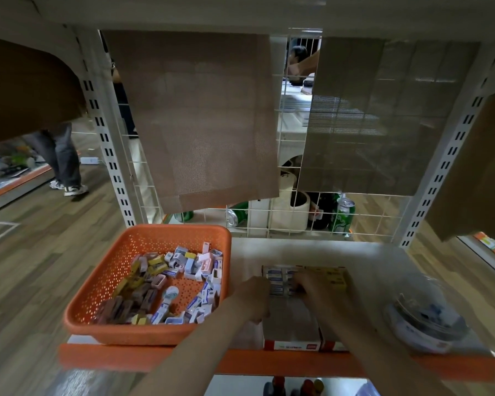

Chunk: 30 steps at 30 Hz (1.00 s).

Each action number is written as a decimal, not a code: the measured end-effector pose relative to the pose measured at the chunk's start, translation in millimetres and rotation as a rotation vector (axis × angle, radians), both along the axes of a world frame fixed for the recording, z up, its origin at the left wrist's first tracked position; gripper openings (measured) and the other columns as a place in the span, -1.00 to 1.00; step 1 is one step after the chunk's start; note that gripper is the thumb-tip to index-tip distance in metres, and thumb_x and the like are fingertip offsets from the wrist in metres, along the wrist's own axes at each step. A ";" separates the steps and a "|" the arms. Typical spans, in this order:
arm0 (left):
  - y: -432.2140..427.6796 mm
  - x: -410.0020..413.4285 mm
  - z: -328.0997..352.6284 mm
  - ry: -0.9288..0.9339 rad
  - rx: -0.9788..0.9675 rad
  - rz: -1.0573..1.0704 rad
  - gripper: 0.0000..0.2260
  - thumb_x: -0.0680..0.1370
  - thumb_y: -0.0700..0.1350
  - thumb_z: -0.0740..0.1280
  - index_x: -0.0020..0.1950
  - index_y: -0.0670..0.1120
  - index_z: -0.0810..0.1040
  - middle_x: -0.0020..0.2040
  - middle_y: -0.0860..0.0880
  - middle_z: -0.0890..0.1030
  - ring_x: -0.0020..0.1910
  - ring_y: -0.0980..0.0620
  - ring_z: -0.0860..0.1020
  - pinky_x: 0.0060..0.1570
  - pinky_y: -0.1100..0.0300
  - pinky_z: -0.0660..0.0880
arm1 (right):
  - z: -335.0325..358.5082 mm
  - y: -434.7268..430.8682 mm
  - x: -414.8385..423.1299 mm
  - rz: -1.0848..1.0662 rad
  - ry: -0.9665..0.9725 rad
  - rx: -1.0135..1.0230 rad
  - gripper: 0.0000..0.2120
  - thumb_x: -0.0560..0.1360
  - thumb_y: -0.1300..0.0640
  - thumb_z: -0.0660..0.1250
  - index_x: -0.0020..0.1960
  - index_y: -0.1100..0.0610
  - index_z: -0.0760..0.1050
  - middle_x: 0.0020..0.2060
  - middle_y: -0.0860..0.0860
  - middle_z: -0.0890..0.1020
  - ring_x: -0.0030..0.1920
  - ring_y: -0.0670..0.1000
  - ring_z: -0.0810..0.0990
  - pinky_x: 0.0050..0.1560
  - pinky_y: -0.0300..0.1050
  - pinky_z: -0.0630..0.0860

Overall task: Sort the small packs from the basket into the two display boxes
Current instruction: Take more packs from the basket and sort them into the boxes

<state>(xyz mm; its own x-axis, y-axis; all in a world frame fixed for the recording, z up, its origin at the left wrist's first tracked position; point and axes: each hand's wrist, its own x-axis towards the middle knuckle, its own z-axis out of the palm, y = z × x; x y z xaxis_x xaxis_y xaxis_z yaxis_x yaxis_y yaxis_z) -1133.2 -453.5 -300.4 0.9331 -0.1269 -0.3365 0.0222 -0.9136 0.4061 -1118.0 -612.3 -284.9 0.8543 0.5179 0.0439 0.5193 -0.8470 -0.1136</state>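
Note:
An orange basket [103, 284] on the left of the shelf holds several small packs [180, 267] in blue-white, yellow, brown and pink. Right of it stand two display boxes side by side. The left display box [290, 318] has blue-white packs [277, 277] in rows at its back. The right display box [333, 344] holds yellow packs [333, 277]. My left hand [253, 298] curls over the left wall of the left box. My right hand [312, 284] reaches into that box with its fingers on the blue-white packs; its fingertips are hidden.
A clear domed container [423, 312] sits at the right end of the shelf. Behind the shelf a wire grid [286, 224] carries hanging brown mats [200, 118], with green cans [344, 215] beyond. The shelf has an orange front edge [143, 357]. A person stands far left.

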 end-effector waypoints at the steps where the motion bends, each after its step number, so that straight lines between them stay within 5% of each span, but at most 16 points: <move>1: 0.6 1.9 -2.1 0.008 0.018 -0.001 -0.61 0.47 -0.29 0.39 0.28 -0.20 0.43 0.15 -0.17 0.56 0.01 -0.09 0.62 0.01 0.09 0.59 | 0.5 -0.5 -1.4 0.004 -0.005 0.008 -0.76 0.61 0.19 0.15 0.19 0.15 0.53 0.12 0.01 0.57 0.14 -0.06 0.52 -0.23 -0.58 0.28; 18: 2.0 3.5 5.4 0.016 -0.004 -0.042 -0.68 0.56 -0.17 0.30 0.29 -0.24 0.40 0.15 -0.20 0.55 0.07 -0.14 0.60 0.01 0.12 0.53 | -7.7 6.3 17.7 0.007 -0.069 0.069 -0.87 0.46 0.09 0.37 -0.03 0.10 0.52 -0.03 -0.01 0.54 0.01 0.00 0.48 -0.15 -0.19 0.28; 23: 29.2 1.5 30.3 -0.324 -0.111 0.035 -0.57 0.58 -0.12 0.26 0.44 -0.12 0.30 0.25 -0.14 0.52 0.24 -0.09 0.49 0.24 0.09 0.43 | 9.5 37.5 11.6 0.044 -0.135 0.249 -0.90 0.47 0.12 0.33 -0.08 0.16 0.53 -0.12 0.03 0.53 -0.07 0.04 0.50 -0.15 -0.10 0.37; 30: 135.8 -21.6 55.8 -0.495 0.045 0.165 -0.67 0.56 -0.18 0.25 0.33 -0.11 0.44 0.17 -0.13 0.57 0.14 -0.10 0.53 0.11 0.19 0.38 | 23.0 132.5 2.0 0.244 -0.069 0.366 -0.91 0.39 0.20 0.38 -0.10 0.13 0.57 -0.14 0.06 0.59 -0.07 0.11 0.55 -0.12 -0.09 0.39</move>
<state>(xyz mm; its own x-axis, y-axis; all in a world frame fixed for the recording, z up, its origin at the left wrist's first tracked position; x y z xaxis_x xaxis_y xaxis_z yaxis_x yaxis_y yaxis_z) -1154.8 -317.7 -244.6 0.9882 0.0400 0.1482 -0.0170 -0.9310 0.3645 -1116.0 -479.8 -261.9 0.6978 0.6434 0.3148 0.7158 -0.6092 -0.3413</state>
